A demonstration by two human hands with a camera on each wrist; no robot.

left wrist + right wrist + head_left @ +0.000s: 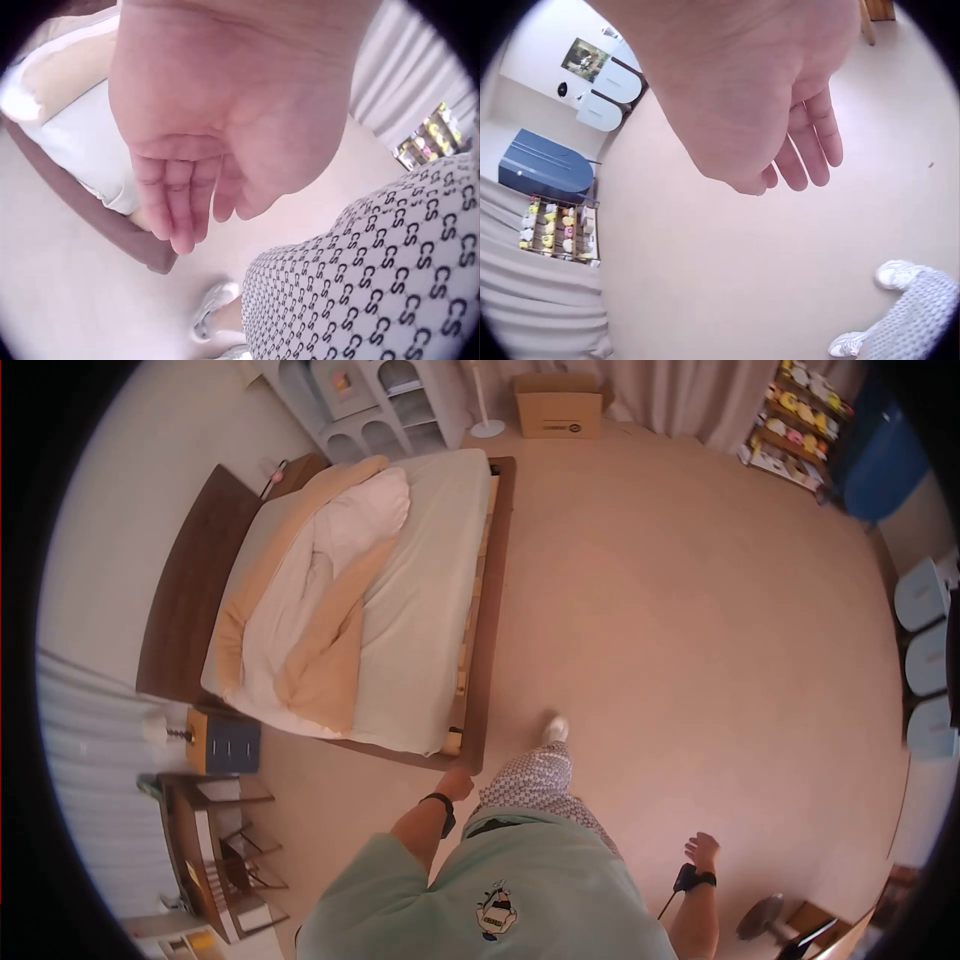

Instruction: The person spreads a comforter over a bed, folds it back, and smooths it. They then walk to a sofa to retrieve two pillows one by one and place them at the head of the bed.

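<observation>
Your left hand (457, 784), empty with fingers loosely extended, is the nearer one to the bed (489, 600), which spreads far and left of it, its rumpled quilt (318, 592) running near to far, while your right hand (703, 849) hangs empty, fingers relaxed, well apart.

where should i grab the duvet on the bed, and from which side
Probably by the peach flap at the near end of the duvet, coming from the person's side of the bed: the flap lies loosely folded on top and reaches near the edge of the mattress, so its border should pinch easily.
</observation>
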